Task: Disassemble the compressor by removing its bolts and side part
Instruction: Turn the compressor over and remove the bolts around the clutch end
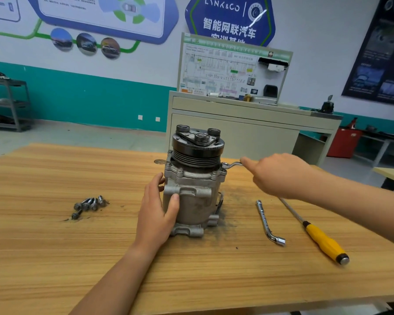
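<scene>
Nearby lie bolts (89,204) and screwdriver (323,241) (left grip (157,210) clasps compressor (196,208), right grip (280,176) holds wrench (232,165)).

White and teal wall (89,96), grey floor (77,135), beige cabinet (237,130), metal shelf rack (11,103), wooden table (55,258)

Five bolts (90,204); one compressor (192,189), spanner (231,165), socket wrench (267,221), screwdriver (323,239)

Bright, even room light; I get a clear, wide-angle view.
Shadows under the compressor (191,208) and left hand (155,214) are soft and faint. I see a white glare streak on the blue wall sign (230,21), a slight motion smear on the right hand (280,176) at the wrench (233,164), and the table (55,258) edge bowing toward the corners.
</scene>
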